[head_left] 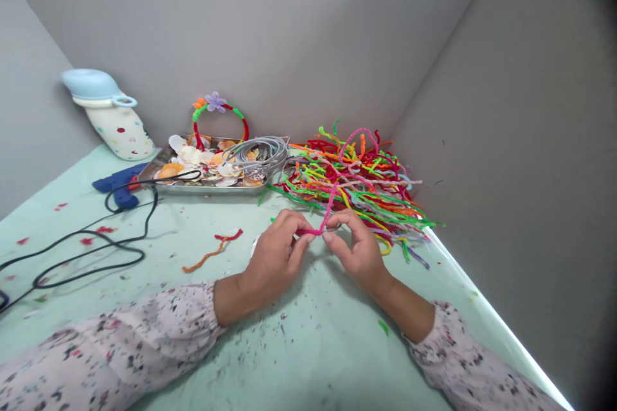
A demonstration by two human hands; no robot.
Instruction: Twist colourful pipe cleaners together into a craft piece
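Both my hands meet over the pale green table [299,347], pinching one pink pipe cleaner [328,209] between them. My left hand [274,255] is closed on its lower end, fingers curled. My right hand [354,247] pinches the same pipe cleaner just to the right, and the free end rises and bends toward the pile. Right behind my hands lies a heap of pipe cleaners [357,183] in many colours.
A metal tray [193,187] of shells and grey wire hoops [255,153] stands at the back, with a decorated hoop [219,112] behind it. A blue glue gun [118,183] and its black cord [91,244] lie left. A white spotted jug [113,115] leans in the corner. Loose orange-red pieces [212,250] lie nearby.
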